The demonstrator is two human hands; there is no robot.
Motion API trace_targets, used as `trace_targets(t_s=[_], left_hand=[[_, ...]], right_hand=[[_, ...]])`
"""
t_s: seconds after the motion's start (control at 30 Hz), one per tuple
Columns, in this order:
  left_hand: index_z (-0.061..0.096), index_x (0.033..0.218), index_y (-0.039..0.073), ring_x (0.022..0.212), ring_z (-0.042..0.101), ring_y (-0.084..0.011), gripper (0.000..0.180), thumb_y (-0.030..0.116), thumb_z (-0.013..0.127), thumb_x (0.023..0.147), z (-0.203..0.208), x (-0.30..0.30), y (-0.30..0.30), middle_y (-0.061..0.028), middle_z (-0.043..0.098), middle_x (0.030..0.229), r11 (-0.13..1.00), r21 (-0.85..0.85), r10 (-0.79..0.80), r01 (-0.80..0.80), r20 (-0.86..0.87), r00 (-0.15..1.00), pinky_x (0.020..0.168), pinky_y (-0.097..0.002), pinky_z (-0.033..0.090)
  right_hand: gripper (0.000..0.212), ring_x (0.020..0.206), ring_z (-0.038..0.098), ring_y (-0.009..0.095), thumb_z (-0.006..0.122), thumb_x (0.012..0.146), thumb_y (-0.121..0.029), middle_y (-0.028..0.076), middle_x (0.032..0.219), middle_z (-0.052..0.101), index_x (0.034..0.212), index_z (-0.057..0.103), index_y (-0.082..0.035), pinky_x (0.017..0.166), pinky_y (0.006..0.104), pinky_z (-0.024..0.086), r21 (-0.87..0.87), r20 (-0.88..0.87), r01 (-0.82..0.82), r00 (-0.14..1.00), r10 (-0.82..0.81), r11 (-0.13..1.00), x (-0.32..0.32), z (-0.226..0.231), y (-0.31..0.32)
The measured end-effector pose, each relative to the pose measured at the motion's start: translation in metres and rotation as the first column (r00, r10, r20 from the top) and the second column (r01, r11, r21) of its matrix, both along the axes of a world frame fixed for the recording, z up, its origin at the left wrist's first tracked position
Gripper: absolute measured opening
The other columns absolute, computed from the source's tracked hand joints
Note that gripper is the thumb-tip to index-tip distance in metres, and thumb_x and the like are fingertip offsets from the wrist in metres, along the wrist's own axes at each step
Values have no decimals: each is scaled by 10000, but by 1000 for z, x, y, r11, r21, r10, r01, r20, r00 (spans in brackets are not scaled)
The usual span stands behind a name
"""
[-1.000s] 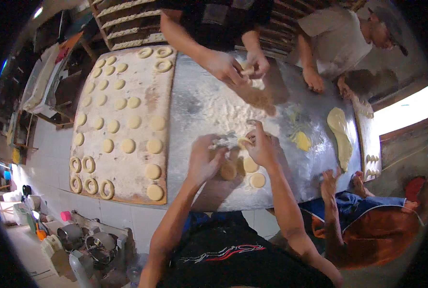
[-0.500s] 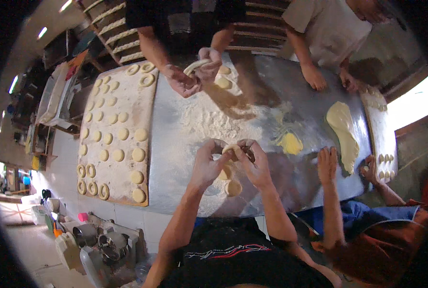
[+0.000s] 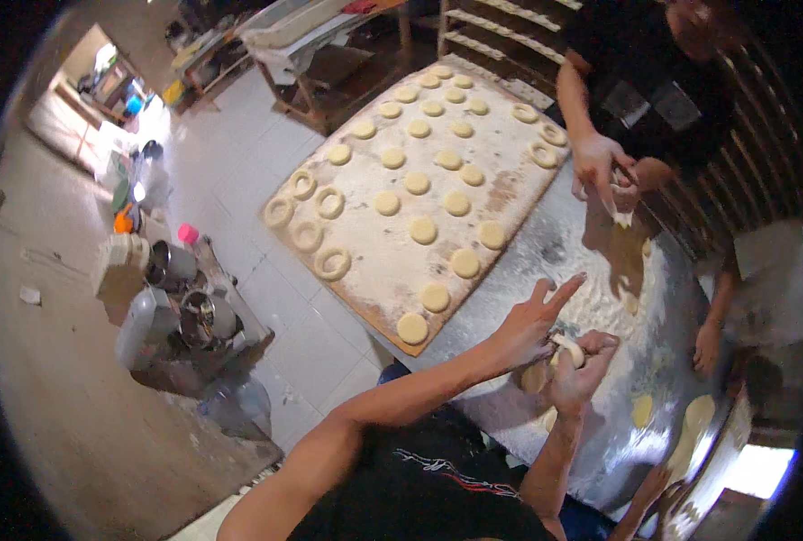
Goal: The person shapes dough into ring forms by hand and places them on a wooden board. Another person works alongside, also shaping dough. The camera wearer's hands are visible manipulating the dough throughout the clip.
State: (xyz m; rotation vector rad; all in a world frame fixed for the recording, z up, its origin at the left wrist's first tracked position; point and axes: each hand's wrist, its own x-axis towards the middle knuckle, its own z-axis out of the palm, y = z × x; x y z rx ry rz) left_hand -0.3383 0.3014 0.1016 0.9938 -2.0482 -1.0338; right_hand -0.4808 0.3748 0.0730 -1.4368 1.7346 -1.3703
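Observation:
My right hand (image 3: 578,377) is closed around a small pale dough ring (image 3: 567,350) above the floury metal table (image 3: 487,356). Beside it, my left hand (image 3: 537,323) has fingers stretched and spread; its lower side comes against the ring, and part of that contact is hidden. Under my wrists lie dough rounds (image 3: 533,377) on the tabletop. Left of my hands, a floured wooden board (image 3: 365,257) holds several flat dough rounds (image 3: 422,231) and, at its left and far right corners, several shaped dough rings (image 3: 332,263).
Across the table, a person in dark clothes works a piece of dough with both hands (image 3: 611,180). Loose flour (image 3: 600,298) and a yellow lump (image 3: 642,410) lie on the tabletop. Metal pots (image 3: 205,316) stand on the floor at left. Slatted racks (image 3: 501,36) rise behind.
The view has swung left, bringing the board to the middle. My left fingers have spread off the ring, which both hands were holding; my right hand keeps it.

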Motion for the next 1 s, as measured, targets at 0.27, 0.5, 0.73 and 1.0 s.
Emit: trace_targets(t_s=[0.27,0.5,0.73,1.0], left_hand=[[243,1455,165,658,546,-164,633,171,562,908,-25,43,-21,-52,582,729,598,734,235,323,-546,804,594,-333,454],[293,1440,142,700,473,-110,481,187,421,979,-51,0,9,-43,547,823,877,348,479,-330,-594,646,635,-267,426],[321,1423,46,664,503,-185,559,41,484,889,-51,-16,41,-77,533,819,827,427,559,-366,-561,610,604,-315,459],[310,1424,64,722,527,-244,555,1,419,884,-37,-11,78,-118,510,770,663,669,699,-337,-389,600,714,-355,465]], right_hand=[[406,784,438,127,529,825,45,24,884,373,1113,296,-122,725,255,404,317,253,-112,967,30,942,50,17,-26],[599,744,432,112,547,621,-4,26,853,385,1114,236,-138,647,226,380,109,730,-388,656,191,915,58,24,-12],[562,731,428,148,528,625,-68,48,879,365,1106,245,-123,672,271,419,210,775,-206,631,-35,956,30,23,27],[515,718,412,117,491,620,-70,18,872,378,1073,255,-134,632,235,353,156,845,-452,522,118,878,21,20,39]])
